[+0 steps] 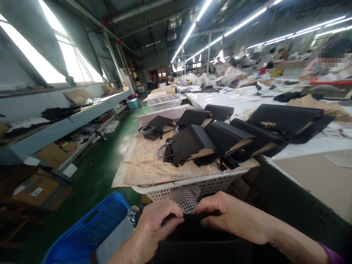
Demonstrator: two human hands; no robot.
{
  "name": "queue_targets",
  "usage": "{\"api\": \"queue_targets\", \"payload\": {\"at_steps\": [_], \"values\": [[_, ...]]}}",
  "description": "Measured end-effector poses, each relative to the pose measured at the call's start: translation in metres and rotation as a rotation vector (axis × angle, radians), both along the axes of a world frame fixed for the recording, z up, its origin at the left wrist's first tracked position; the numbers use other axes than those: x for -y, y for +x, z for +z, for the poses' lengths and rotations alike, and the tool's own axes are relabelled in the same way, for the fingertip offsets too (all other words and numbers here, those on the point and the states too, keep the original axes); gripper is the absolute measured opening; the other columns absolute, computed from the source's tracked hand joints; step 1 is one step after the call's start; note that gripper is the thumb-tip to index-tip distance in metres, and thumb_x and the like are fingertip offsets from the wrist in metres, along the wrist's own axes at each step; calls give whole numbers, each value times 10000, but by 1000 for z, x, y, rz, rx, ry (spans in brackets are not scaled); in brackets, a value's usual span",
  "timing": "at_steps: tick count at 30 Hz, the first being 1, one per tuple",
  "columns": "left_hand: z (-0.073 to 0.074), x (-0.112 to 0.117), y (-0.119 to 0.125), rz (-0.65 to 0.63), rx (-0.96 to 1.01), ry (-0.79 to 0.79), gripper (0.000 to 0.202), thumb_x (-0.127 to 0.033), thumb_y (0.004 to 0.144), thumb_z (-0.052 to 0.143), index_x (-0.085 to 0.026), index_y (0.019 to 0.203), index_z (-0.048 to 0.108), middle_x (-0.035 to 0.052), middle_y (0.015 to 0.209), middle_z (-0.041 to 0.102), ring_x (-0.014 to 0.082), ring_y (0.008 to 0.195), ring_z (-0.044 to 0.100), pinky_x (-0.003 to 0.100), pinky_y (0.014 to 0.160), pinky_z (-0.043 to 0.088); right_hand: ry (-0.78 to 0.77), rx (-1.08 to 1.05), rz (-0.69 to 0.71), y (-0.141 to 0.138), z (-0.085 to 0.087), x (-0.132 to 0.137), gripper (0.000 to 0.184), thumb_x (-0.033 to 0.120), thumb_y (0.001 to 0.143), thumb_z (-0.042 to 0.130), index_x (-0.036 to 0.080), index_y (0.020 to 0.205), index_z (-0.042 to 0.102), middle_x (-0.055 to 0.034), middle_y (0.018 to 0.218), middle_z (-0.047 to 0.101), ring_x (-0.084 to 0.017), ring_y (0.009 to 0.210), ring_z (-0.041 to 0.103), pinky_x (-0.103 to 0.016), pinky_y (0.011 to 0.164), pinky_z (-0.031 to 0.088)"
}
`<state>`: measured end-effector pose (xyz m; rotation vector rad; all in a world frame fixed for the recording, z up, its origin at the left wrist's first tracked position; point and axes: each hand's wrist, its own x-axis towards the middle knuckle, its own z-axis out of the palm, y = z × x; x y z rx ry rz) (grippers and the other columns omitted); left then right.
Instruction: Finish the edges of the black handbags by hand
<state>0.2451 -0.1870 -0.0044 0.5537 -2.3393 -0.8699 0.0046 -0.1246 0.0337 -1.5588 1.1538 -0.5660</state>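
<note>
Both hands sit low in the view, gripping the black piece (192,240) close to the person's body. The left hand (154,229) has its fingers curled, pinching the piece's upper edge. The right hand (233,216) is bent over the same edge and also closed on it. Just beyond them a checked cloth (184,197) hangs below a white basket (209,183), and a blue crate (93,223) stands to the left.

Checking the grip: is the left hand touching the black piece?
Touching. The head view shows the left hand with its fingers curled over the top edge of the black piece, no gap.
</note>
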Motion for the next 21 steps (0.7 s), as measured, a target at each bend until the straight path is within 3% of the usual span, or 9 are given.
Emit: {"api": "queue_targets", "payload": {"at_steps": [3,10,14,17,21], "values": [[1,-8,8,-29,-71,-70,75,-121,912,629,-192,915,653,52,954,743,163,888,702,237,805,524,20,4,-10,12,4,-4,152,208,817,622,185,862,765,25,808,716,-175,759,608,-226,693,463],[4,-31,26,81,-139,-56,105,-88,888,661,-193,890,662,40,969,752,152,902,711,214,812,529,10,-66,1,33,13,-18,154,208,838,584,177,849,734,34,786,711,-140,668,572,-217,572,384],[4,-31,36,171,-10,101,124,-150,854,721,-216,932,652,11,958,728,173,913,677,257,825,508,-25,-164,-17,40,16,-23,113,202,839,588,203,855,700,53,752,694,-124,639,528,-222,538,327],[2,-27,41,210,140,65,106,-227,862,721,-209,937,649,20,915,682,207,909,611,301,799,467,-59,-202,-48,41,19,-25,62,181,828,601,211,864,641,74,705,661,-113,625,493,-220,540,307],[1,-24,41,195,174,23,101,-276,871,721,-199,900,662,18,860,660,211,880,558,306,776,421,-37,-196,-60,41,25,-23,81,155,824,599,220,864,573,90,704,659,-104,634,492,-213,567,317]]}}
